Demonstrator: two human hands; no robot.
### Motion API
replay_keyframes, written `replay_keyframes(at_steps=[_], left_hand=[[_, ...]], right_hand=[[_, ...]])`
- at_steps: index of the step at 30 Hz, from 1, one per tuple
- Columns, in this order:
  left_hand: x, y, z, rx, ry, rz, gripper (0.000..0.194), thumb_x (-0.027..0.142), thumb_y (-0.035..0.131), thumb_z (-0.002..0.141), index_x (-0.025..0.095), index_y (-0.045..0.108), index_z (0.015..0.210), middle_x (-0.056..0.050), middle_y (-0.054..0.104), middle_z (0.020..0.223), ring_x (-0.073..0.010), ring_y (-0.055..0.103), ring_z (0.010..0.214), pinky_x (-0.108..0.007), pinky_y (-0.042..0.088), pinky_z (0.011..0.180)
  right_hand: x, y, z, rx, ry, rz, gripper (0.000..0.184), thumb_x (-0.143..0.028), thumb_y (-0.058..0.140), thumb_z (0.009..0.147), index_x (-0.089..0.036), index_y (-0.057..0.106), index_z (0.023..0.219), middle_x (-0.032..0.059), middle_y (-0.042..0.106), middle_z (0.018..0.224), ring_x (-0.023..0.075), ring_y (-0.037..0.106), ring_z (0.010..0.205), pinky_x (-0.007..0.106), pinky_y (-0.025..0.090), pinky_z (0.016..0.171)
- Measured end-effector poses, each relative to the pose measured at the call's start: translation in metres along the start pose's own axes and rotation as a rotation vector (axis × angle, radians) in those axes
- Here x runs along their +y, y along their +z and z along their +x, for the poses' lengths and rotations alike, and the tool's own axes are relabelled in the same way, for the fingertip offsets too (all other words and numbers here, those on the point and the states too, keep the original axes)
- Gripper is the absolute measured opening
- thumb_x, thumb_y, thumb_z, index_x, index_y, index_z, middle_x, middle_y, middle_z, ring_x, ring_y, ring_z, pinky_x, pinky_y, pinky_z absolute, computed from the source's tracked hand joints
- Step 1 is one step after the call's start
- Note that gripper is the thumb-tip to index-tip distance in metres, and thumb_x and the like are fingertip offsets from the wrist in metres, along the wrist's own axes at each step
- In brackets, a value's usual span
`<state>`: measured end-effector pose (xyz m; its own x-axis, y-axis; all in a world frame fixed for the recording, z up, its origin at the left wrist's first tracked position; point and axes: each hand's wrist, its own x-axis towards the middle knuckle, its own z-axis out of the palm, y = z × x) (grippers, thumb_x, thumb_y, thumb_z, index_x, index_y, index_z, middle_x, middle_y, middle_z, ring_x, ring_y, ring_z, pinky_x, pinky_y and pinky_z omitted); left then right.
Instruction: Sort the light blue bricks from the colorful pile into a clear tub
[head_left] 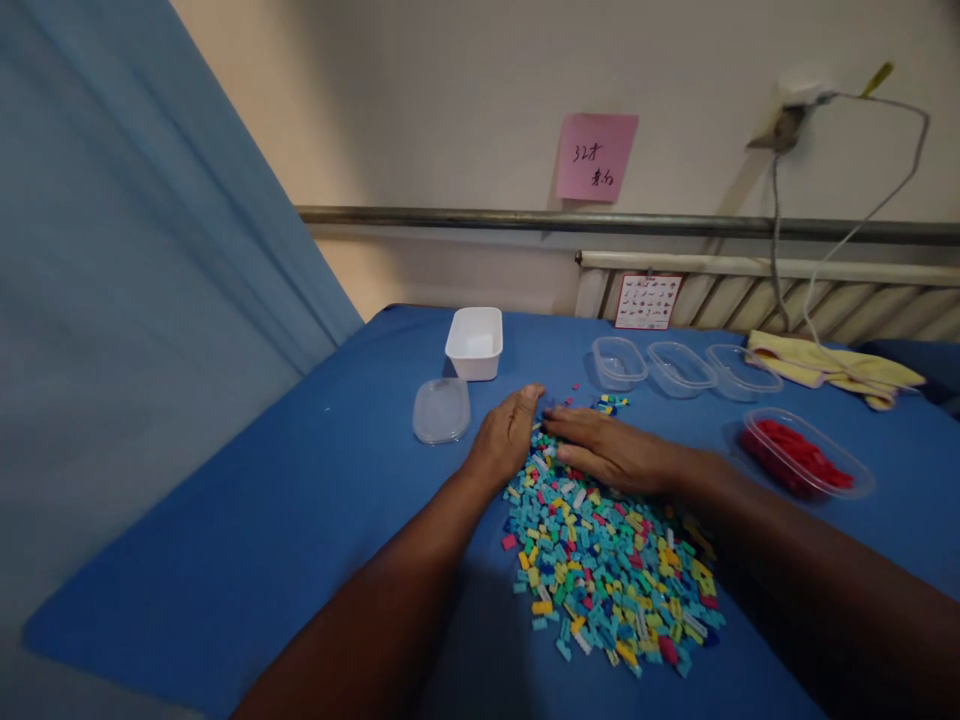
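Hundreds of small coloured blocks (pixel 611 565) lie heaped on the blue tabletop (pixel 337 520), the heap's long axis slanting from our hands towards our near right. Our right hand (pixel 604 447) covers its far end, fingers loosely extended, gripping nothing we can see; our left hand (pixel 506 435) stands edgewise along the far-left edge, its grip hidden, so we cannot tell.

Indoor room, radiator (pixel 716 300), wall pipe (pixel 465 218), curtain (pixel 142 250)
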<state>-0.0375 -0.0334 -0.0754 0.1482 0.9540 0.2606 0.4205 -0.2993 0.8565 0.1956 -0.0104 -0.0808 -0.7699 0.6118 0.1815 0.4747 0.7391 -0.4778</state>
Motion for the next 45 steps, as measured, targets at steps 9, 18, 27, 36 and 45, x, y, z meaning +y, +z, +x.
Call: replay_keyframes(at_steps=[9,18,27,36,45], left_hand=[[0.007,0.003,-0.001,-0.229,0.013,0.057,0.073,0.069,0.031,0.116,0.018,0.083,0.126,-0.011,0.077,0.140,-0.0317,0.068,0.139,-0.048,0.046,0.126],[0.005,0.001,-0.001,0.024,-0.002,-0.104,0.076,0.071,0.031,0.115,0.017,0.082,0.128,-0.012,0.079,0.135,-0.0322,0.074,0.127,-0.050,0.055,0.117],[-0.001,0.002,0.003,-0.053,-0.035,-0.062,0.082,0.074,0.027,0.115,0.014,0.077,0.138,-0.014,0.075,0.144,-0.0320,0.067,0.141,-0.048,0.047,0.126],[0.024,0.010,-0.009,-0.403,0.115,0.026,0.068,0.066,0.031,0.117,0.021,0.071,0.148,-0.008,0.064,0.161,-0.0258,0.056,0.154,-0.042,0.035,0.134],[0.029,0.003,-0.007,-0.217,0.055,-0.120,0.072,0.070,0.040,0.114,0.014,0.085,0.123,-0.012,0.081,0.129,-0.0318,0.074,0.125,-0.045,0.052,0.116]], right_hand=[[0.019,-0.015,-0.035,0.157,0.289,-0.152,0.064,-0.063,0.049,0.112,-0.018,0.068,0.153,0.0195,0.063,0.162,0.0424,0.051,0.158,0.067,0.041,0.130],[0.020,-0.019,0.006,0.213,0.179,-0.095,0.051,-0.052,0.044,0.115,-0.020,0.070,0.147,0.0174,0.071,0.152,0.0379,0.059,0.150,0.062,0.046,0.127],[0.003,-0.014,-0.010,0.098,0.094,-0.027,0.047,-0.051,0.039,0.118,-0.026,0.078,0.127,0.0098,0.080,0.136,0.0301,0.074,0.129,0.049,0.058,0.115],[0.009,-0.020,-0.054,0.169,0.220,-0.007,0.057,-0.056,0.040,0.116,-0.022,0.070,0.149,0.0151,0.072,0.152,0.0353,0.064,0.146,0.060,0.047,0.127],[-0.021,-0.035,-0.073,0.312,0.231,0.119,0.055,-0.055,0.042,0.116,-0.025,0.075,0.147,0.0110,0.077,0.146,0.0355,0.071,0.137,0.055,0.054,0.120]])
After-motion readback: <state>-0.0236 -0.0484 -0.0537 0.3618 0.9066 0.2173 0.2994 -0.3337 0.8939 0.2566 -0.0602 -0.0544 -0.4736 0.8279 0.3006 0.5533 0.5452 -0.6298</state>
